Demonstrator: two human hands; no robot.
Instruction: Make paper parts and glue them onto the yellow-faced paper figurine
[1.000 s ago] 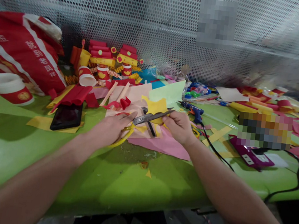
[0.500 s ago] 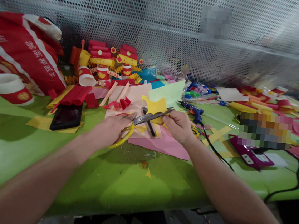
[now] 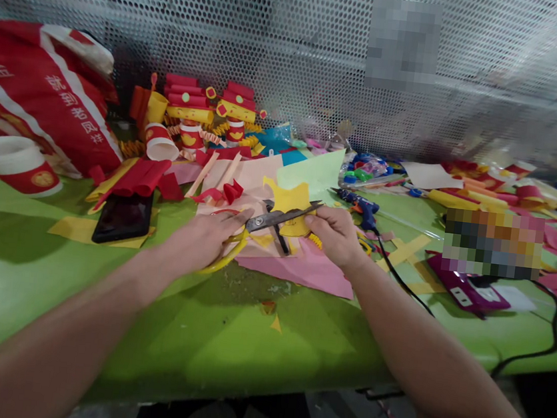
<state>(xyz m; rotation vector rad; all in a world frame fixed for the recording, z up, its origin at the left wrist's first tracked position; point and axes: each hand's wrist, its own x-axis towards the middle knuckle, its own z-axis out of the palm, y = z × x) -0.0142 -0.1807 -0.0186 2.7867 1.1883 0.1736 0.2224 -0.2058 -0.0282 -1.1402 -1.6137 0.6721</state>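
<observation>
With my left hand [image 3: 209,238] I grip a pair of yellow-handled scissors [image 3: 273,219], their blades pointing right. My right hand [image 3: 333,234] pinches a yellow piece of paper [image 3: 291,199] at its lower right. The blades lie across the lower part of this paper. Its upper edge is curved, with a pointed corner at the left. Beneath both hands are a pink sheet [image 3: 296,271] and pale peach paper, with a dark, narrow tool [image 3: 282,241] partly hidden under the scissors.
A blue glue gun [image 3: 359,205] with a black cord lies right of my hands, near a purple power strip [image 3: 468,284]. At left are a phone [image 3: 123,219] and paper cups [image 3: 16,166]. Red-and-yellow paper figures [image 3: 188,115] stand behind, before a perforated metal wall [image 3: 277,41].
The scissors and my left hand have shifted very slightly left. The scissor blades still cross the yellow paper, and my right hand keeps its pinch.
</observation>
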